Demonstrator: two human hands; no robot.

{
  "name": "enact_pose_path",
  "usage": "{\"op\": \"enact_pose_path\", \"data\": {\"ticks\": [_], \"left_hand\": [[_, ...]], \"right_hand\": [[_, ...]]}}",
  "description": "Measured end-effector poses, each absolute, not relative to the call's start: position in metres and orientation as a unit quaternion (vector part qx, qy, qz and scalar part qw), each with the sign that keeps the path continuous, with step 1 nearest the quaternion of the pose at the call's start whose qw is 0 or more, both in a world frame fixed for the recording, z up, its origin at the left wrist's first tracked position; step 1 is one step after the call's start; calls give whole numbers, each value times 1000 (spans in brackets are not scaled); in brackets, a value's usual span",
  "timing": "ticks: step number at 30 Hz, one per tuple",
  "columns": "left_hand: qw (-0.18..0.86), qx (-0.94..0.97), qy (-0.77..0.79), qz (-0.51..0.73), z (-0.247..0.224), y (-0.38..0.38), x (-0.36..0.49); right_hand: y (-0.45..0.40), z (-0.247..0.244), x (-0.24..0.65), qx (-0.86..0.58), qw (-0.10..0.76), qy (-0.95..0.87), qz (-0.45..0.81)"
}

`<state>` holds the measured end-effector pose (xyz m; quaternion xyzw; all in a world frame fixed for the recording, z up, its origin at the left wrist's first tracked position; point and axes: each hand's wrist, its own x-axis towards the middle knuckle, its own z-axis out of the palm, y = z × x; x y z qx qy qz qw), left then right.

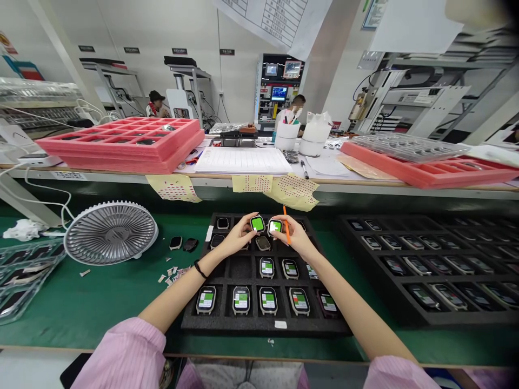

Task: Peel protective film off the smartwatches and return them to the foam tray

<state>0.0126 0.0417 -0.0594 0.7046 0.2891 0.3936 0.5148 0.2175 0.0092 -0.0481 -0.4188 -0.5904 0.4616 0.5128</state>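
Observation:
My left hand (242, 233) pinches a smartwatch body (257, 223) whose screen glows green. Close beside it, my right hand (292, 233) grips a second smartwatch body (275, 226) with a green and white screen. An orange stick-like tool (287, 226), perhaps a pen, is also tucked in the right fingers. Both hands are over a black foam tray (231, 322) with square pockets. Several lit watches, such as one watch (268, 300) in the front row, lie face up in it; watches in the back rows are dark. One pocket (240, 267) left of centre holds no watch.
A round grey fan (111, 233) stands left on the green mat (117, 302), near two loose watch bodies (175, 243) and small paper scraps (174, 274). Another black foam tray (377, 292) of watches lies right. Pink trays (121, 146) are stacked on the raised shelf. Two people sit beyond.

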Motion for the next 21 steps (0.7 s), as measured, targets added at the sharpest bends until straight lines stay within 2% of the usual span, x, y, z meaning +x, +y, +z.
{"op": "enact_pose_path", "data": {"ticks": [16, 21], "left_hand": [[504, 708, 304, 390, -61, 42, 12], [513, 698, 294, 404, -63, 45, 13]], "right_hand": [[7, -42, 218, -463, 545, -502, 486], [8, -47, 220, -435, 545, -529, 484]]}}
